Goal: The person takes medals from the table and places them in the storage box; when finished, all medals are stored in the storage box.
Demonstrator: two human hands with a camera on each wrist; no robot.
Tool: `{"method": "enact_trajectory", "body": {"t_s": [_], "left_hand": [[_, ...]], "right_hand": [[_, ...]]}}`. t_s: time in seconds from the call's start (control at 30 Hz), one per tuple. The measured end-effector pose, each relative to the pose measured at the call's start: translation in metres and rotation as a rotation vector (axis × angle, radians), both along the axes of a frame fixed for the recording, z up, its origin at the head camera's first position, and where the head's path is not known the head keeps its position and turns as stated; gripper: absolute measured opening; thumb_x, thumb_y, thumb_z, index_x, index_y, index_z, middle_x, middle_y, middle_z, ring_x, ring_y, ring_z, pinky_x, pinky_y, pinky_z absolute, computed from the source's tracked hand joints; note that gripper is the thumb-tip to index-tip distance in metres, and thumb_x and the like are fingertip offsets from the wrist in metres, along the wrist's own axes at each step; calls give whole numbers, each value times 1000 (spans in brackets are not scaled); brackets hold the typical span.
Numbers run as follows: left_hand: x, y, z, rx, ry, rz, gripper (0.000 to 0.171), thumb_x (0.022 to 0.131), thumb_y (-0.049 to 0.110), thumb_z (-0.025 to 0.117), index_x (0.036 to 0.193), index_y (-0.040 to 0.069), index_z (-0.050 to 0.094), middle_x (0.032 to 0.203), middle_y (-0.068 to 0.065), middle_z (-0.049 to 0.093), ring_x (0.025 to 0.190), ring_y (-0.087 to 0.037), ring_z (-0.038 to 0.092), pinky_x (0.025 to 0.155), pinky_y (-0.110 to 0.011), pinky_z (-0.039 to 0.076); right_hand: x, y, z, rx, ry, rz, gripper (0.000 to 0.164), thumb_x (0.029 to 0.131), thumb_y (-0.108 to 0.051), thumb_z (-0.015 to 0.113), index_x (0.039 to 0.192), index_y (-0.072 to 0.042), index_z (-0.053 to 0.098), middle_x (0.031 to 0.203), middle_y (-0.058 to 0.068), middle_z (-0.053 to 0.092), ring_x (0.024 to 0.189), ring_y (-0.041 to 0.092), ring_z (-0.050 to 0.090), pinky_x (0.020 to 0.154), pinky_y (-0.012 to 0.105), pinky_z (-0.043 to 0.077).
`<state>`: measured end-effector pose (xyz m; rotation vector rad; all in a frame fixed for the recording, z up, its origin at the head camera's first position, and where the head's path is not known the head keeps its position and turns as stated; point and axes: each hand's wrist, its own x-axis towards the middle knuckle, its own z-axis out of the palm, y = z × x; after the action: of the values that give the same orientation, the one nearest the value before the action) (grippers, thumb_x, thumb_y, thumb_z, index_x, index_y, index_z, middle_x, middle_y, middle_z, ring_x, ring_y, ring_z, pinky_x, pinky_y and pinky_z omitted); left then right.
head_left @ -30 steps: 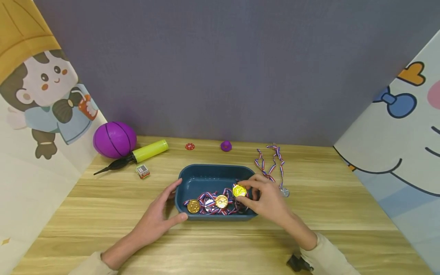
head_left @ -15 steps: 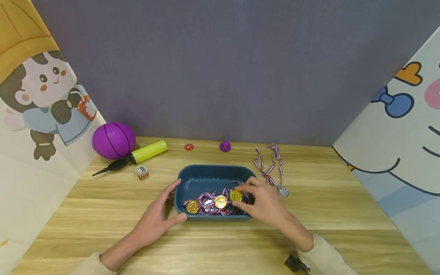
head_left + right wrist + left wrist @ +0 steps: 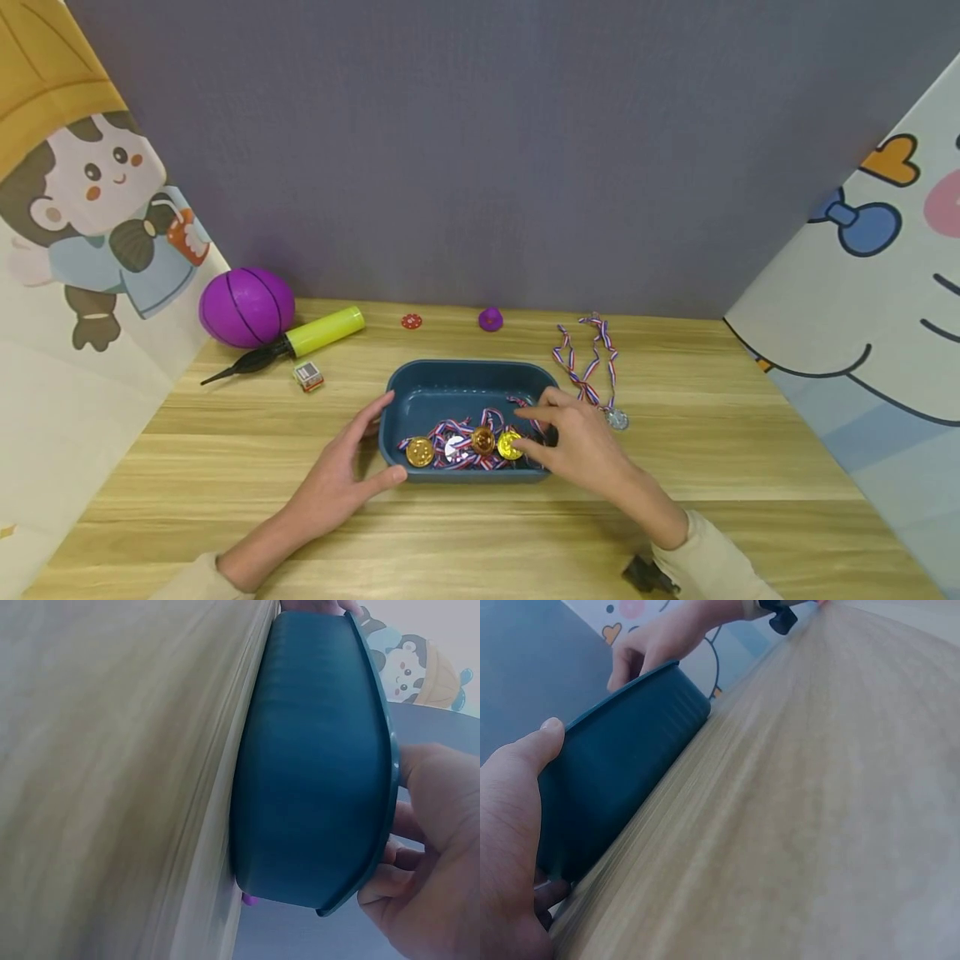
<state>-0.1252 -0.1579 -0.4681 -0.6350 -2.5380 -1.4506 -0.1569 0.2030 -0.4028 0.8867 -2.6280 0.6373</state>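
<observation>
A dark blue plastic tub [image 3: 465, 372] sits on the wooden table, holding several medals on red, white and blue ribbons along its front side. My left hand [image 3: 333, 471] holds the tub's left end, thumb by the front corner and fingers along the side. Over the tub's right end is my right hand [image 3: 577, 442], thumb and forefinger spread apart. A shiny gold medal [image 3: 510, 444] lies right by that thumb. Beside it lie a darker gold medal [image 3: 483, 440], a silver medal [image 3: 456, 450] and another gold medal [image 3: 420, 452]. The right wrist view shows the right fingers at the rim.
A silver medal [image 3: 617, 418] with its ribbon lies right of the tub. Further back are a purple ring-shaped piece [image 3: 491, 319] and a red chip [image 3: 411, 321]. At left are a purple ball [image 3: 247, 307], a yellow hand pump [image 3: 326, 331] and a small box [image 3: 308, 376].
My right thumb and forefinger have parted and let go of the shiny gold medal, which has dropped lower in the tub, toward the front. My left hand has stayed at the tub's left end.
</observation>
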Motion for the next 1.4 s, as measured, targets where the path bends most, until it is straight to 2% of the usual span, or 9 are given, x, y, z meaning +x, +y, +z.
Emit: {"method": "enact_trajectory", "body": {"t_s": [0.23,0.37,0.7,0.93,1.07,1.4], "left_hand": [[0,1,1,-3,1,0,100,95,28,90,176,28,31,156,-12,63,139,-32,63,118,-68,45],[0,1,1,0,3,-2,100,95,27,90,176,28,31,156,-12,63,139,-32,63,119,-66,46],[0,0,0,5,-4,-4,100,95,27,90,176,27,31,157,-12,62,140,-32,62,119,-66,45],[2,0,2,-6,-12,7,101,95,29,89,176,30,29,159,-13,60,141,-34,62,120,-70,42],[2,1,2,-6,-12,7,101,95,29,89,176,30,29,159,-13,60,140,-34,62,120,-71,43],[1,1,1,4,-8,-2,100,95,28,90,176,26,31,157,-14,62,140,-34,63,119,-71,43]], "right_hand": [[2,5,-1,-75,-7,15,35,87,-16,97,118,-5,86,83,-6,56,68,-2,33,58,21,35],[2,9,-4,-138,6,15,35,85,-13,98,118,-5,87,82,-9,51,68,-1,32,59,21,34],[2,33,-8,-333,24,-12,32,83,-1,96,114,-2,86,80,-2,54,67,2,33,57,22,32],[-2,55,-13,-360,56,-59,33,79,5,96,109,0,87,78,8,53,67,1,32,51,24,29],[-3,67,-15,-365,78,-97,33,77,7,96,107,-1,87,78,8,53,66,3,33,51,25,30],[-2,93,-22,-368,62,-199,30,80,6,95,108,1,86,79,8,56,65,8,38,52,24,33]]}}
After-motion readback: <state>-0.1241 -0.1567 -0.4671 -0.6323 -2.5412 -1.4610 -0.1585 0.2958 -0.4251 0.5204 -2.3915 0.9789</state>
